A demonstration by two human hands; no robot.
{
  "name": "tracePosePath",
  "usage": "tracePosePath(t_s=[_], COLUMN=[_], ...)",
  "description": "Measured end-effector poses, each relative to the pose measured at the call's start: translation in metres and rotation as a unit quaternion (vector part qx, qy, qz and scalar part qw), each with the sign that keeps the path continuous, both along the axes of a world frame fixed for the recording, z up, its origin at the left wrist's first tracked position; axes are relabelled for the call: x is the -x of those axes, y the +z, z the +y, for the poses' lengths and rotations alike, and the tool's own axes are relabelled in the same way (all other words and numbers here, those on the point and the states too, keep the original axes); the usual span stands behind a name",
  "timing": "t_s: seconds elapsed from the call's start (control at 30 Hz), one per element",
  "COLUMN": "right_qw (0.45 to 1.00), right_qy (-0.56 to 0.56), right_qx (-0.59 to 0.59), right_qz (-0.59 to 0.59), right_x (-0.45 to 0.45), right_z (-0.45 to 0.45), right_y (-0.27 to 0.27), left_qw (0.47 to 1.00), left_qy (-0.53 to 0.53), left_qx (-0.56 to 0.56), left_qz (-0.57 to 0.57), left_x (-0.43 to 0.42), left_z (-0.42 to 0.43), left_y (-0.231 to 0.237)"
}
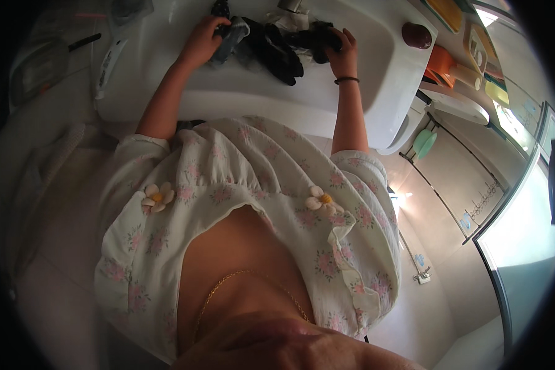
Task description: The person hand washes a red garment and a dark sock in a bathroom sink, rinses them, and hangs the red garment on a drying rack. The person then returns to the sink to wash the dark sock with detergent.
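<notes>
Several dark wet cloth items, which look like socks, lie in a white washbasin (pixel 166 55). My left hand (pixel 201 41) is closed on a black cloth with light specks (pixel 220 9), beside a grey-blue cloth (pixel 233 41). My right hand (pixel 343 53), with a dark band at the wrist, grips a bunched black cloth (pixel 312 39) at the right of the pile. Between my hands lies a long black cloth (pixel 277 55). A whitish cloth (pixel 286 21) sits under the metal faucet (pixel 289 4).
A dark red oval object (pixel 416 35) rests on the basin's right corner. A white tube (pixel 109 67) with writing lies along the left rim. An orange container (pixel 439 67) stands at the right. Farther off, a green basin (pixel 424 144) sits on a wall rack.
</notes>
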State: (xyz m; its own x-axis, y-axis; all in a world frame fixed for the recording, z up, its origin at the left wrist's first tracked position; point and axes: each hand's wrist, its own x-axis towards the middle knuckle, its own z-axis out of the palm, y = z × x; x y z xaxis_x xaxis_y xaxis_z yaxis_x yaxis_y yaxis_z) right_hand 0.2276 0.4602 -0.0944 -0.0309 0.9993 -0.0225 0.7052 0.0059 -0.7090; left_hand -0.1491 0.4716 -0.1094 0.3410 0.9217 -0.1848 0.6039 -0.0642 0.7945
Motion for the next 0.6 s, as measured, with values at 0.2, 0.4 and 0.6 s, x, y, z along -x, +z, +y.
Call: tracePosePath(t_s=[0.2, 0.4, 0.6], right_qw=[0.985, 0.950, 0.973], right_qy=[0.010, 0.097, 0.142], right_qx=[-0.018, 0.033, 0.180], right_qz=[-0.169, -0.293, -0.029], right_x=[0.078, 0.107, 0.091], right_z=[-0.025, -0.001, 0.047], right_y=[-0.028, -0.032, 0.012], left_qw=[0.951, 0.904, 0.949], left_qy=[-0.022, -0.082, -0.010], left_qx=[-0.160, -0.190, -0.049], left_qz=[0.263, 0.375, 0.311], left_x=[-0.067, -0.077, -0.059], left_z=[-0.021, -0.012, 0.029], left_y=[0.008, -0.026, -0.008])
